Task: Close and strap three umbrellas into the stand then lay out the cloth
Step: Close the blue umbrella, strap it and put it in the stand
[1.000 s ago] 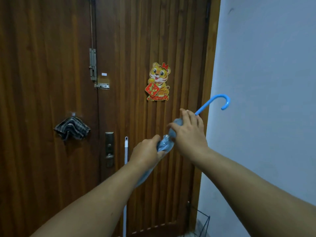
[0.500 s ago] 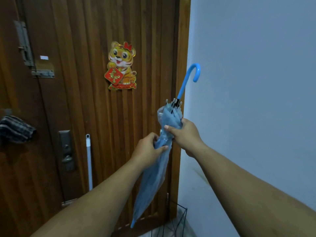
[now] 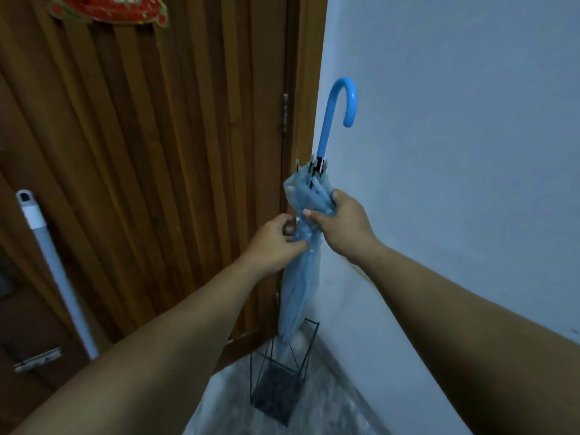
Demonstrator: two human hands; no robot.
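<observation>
A light blue umbrella (image 3: 298,293) is folded and held upright, its blue hooked handle (image 3: 337,111) at the top. My right hand (image 3: 340,226) grips the bunched canopy near its upper end. My left hand (image 3: 276,243) pinches the canopy just below, at what looks like the strap. The umbrella's lower end hangs inside the top of a black wire stand (image 3: 276,394) on the floor in the corner. No other umbrellas and no cloth are in view.
A ribbed wooden door (image 3: 157,167) fills the left side, with a white pole (image 3: 59,277) leaning on it and a red sticker (image 3: 110,9) at the top. A pale wall (image 3: 455,152) is on the right. The stand sits on grey floor (image 3: 219,412).
The view has dropped and swung right. The umbrella went from tilted to upright and came down until its tip entered the stand. Both hands stayed on the canopy.
</observation>
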